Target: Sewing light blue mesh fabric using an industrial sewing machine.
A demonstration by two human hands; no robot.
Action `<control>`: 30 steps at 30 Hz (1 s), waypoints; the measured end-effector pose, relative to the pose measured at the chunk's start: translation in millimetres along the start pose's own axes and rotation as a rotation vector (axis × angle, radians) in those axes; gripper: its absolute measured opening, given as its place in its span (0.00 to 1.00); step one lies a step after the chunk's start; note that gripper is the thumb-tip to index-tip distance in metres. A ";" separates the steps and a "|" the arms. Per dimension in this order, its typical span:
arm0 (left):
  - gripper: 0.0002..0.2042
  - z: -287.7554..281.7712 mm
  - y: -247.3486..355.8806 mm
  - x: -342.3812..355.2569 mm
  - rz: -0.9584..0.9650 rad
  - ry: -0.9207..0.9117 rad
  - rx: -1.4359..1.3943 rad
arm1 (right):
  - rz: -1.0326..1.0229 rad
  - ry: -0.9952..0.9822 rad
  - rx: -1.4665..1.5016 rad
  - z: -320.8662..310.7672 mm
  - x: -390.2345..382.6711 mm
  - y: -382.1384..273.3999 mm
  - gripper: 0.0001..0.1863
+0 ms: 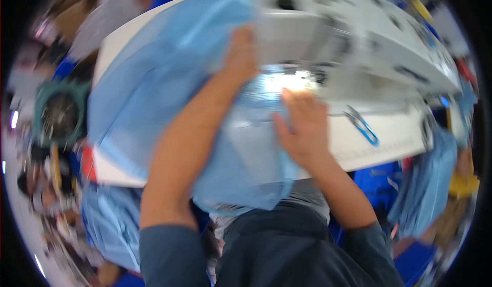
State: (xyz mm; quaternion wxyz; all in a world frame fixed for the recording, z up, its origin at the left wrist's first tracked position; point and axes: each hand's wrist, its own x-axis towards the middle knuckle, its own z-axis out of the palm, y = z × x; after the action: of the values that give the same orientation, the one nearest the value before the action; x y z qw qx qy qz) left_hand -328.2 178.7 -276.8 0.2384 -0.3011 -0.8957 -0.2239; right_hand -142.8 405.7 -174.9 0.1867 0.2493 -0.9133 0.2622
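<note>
We are working at a white, smooth-topped table (351, 151), with a white, bulky-bodied sewing machine (405, 46) standing across its far right side. A bright white patch of light (294, 82) is falling beneath the machine's head. A wide, sheer, light-blue fabric panel (164, 82) is covering the table's left and middle, its near end hanging over the front edge toward our lap. Its long axis is running roughly from the far edge toward us, left of our right hand (307, 125). That hand is lying palm down and unclenched at the panel's right edge, nearer the light than our left hand (242, 54). The left is reaching across the panel's far part; blur is hiding its fingers, so we cannot tell whether it is grasping. Blue-handled metal snips (362, 126) are lying to the right, apart from both hands.
</note>
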 end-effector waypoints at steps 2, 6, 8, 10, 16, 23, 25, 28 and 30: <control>0.19 14.9 53.0 37.3 -0.219 -0.002 -0.033 | -0.044 0.055 -0.107 6.4 -17.9 35.3 0.29; 0.10 -30.3 104.0 66.4 -0.103 -0.376 0.234 | -0.070 -0.013 -0.105 -6.2 -15.2 54.4 0.20; 0.11 -131.1 151.9 30.3 -0.007 -0.506 0.381 | -0.052 -0.046 -0.150 -11.6 -13.5 53.4 0.21; 0.12 -222.6 190.6 -46.2 -0.016 -0.201 0.416 | -0.075 -0.060 -0.083 0.0 -7.3 40.8 0.21; 0.22 -380.5 221.0 -400.7 -1.410 0.516 0.392 | -0.036 -0.073 -0.129 -8.5 -5.2 46.5 0.23; 0.28 -295.8 318.6 -561.2 -1.440 0.032 0.576 | -0.003 -0.058 -0.007 -1.6 -7.6 46.7 0.23; 0.23 -311.0 319.6 -552.3 -1.495 0.213 0.454 | 0.015 -0.058 0.042 1.6 -6.6 50.0 0.23; 0.20 -313.8 326.6 -530.5 -1.388 0.095 0.665 | -0.012 -0.081 -0.020 2.0 -10.9 56.1 0.23; 0.16 -303.7 326.5 -496.7 -1.320 0.228 0.674 | -0.021 -0.061 -0.007 3.4 -11.1 58.2 0.23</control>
State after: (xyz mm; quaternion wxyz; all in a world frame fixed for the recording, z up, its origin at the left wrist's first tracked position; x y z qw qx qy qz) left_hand 321.6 32.9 -233.1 0.2251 0.4130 -0.8802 -0.0637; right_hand -166.8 450.7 -205.3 0.1623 0.2661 -0.9169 0.2494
